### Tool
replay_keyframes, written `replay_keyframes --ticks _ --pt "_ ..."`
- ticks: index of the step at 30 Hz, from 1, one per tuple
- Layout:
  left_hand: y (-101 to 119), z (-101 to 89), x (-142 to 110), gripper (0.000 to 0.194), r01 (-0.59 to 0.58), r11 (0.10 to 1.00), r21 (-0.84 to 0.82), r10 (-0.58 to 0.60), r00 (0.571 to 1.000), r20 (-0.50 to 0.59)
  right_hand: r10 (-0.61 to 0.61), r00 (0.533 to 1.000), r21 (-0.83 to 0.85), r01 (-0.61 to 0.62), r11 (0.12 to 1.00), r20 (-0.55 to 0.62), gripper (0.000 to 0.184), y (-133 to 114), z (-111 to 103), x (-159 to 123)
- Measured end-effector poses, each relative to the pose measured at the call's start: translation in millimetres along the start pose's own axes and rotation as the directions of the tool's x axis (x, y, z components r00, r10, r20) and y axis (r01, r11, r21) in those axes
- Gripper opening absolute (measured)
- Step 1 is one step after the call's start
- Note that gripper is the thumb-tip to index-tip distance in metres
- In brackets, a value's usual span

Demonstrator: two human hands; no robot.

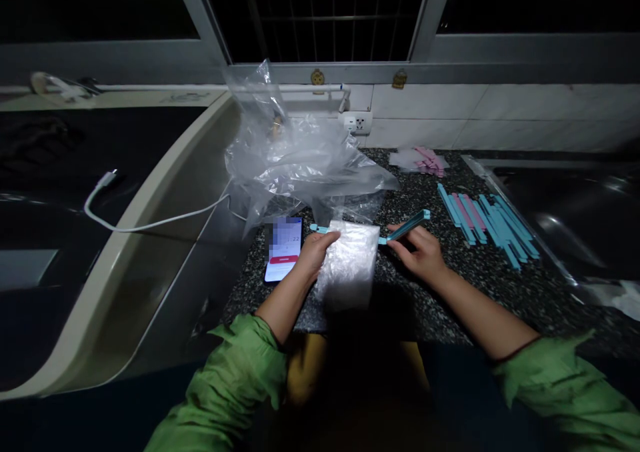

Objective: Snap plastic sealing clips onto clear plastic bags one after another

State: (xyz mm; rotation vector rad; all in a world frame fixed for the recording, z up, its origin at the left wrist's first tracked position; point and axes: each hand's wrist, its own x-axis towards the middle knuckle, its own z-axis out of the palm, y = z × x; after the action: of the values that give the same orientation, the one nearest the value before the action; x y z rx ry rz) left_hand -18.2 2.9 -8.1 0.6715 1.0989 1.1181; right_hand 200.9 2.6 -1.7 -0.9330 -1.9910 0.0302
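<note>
My left hand point(317, 251) is closed on the left edge of a clear plastic bag point(353, 259), thumb on its front near the top. A light-blue bag clip point(409, 225) is opened at an angle; one arm slants up and right from my right hand point(420, 251), whose fingers pinch it near the bag's right edge. A blue tip point(319, 228) sticks out left of the bag above my left hand, and what lies between is hidden by the bag. Beside my left hand lies a lit phone point(285, 251).
Several blue and pink bag clips point(493, 222) lie on the speckled counter point(450, 305) at right, small pink pieces point(429, 161) behind. Crumpled clear plastic point(305, 159) stands at the back. A white cable point(150, 225) crosses the left; a sink point(565, 205) is at right.
</note>
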Motion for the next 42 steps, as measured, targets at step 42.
replay_keyframes --ticks 42 --pt "1.6 5.9 -5.2 0.028 0.003 0.994 0.105 -0.003 1.0 -0.005 0.011 0.996 0.048 -0.015 0.999 0.086 0.038 -0.4 3.5 -2.4"
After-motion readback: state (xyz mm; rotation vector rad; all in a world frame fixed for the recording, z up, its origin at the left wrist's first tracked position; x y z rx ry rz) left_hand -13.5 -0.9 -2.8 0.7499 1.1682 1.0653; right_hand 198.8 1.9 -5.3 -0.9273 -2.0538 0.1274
